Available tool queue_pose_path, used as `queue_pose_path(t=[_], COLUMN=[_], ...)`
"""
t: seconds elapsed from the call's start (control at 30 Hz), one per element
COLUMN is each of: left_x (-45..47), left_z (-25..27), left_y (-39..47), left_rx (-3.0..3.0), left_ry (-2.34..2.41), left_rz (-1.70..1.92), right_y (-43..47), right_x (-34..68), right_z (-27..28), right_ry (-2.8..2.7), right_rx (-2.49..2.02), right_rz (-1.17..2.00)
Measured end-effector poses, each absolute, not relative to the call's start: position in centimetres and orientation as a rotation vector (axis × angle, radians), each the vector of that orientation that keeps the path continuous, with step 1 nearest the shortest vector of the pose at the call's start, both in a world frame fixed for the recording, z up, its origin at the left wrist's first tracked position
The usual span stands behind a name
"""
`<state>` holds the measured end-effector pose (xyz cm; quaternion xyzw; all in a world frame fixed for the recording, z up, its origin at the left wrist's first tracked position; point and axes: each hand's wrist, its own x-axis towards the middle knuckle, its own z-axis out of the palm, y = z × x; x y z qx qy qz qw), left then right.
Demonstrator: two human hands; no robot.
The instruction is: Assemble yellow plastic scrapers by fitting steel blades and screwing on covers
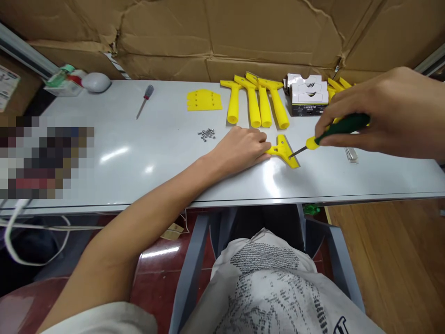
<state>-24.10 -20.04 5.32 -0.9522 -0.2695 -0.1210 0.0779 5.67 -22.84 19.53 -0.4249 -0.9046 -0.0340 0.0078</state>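
My left hand (242,147) is closed round the handle of a yellow scraper (284,150), pressing it down on the table. The scraper's wide head sticks out to the right of my fingers. In my right hand (378,116) is a screwdriver (342,130) with a dark green and yellow handle. Its tip touches the scraper head near a screw hole, with the shaft slanting up to the right. Left of my left hand lies a small pile of screws (207,134). Below my right hand are some thin metal blades (351,155), partly in shadow.
Several yellow scrapers (252,99) lie in a row at the back, beside small boxes (308,97). More yellow pieces are partly hidden behind my right hand. A flat yellow plate (204,100) and another screwdriver (145,100) lie further left. Cardboard (208,32) lines the back.
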Motion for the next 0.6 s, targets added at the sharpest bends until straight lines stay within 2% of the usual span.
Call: queue_pose_path(t=[0.07, 0.13, 0.23, 0.4, 0.6], left_x=[-24.1, -24.1, -24.4, -25.3, -26.6], left_z=[5.3, 5.4, 5.8, 6.6, 7.3], left_y=[-20.1, -20.1, -20.0, -19.6, -18.8], left_rx=[-2.851, -2.861, -2.867, -2.918, -2.981], left_ry=[-0.818, -0.836, -0.902, -0.938, -0.969], left_rz=[-0.34, -0.314, -0.372, -0.51, -0.692], right_y=[-22.8, -23.1, -24.3, -26.3, -26.2], right_x=[7.9, 10.1, 11.8, 11.1, 11.2], right_z=[19.4, 18.6, 15.4, 8.1, 3.7], right_ry=[-2.808, -2.678, -2.402, -2.008, -2.027], right_rx=[-1.075, -1.008, -1.213, -1.33, -1.261], right_rz=[-0.073, -0.172, -0.268, -0.203, -0.183])
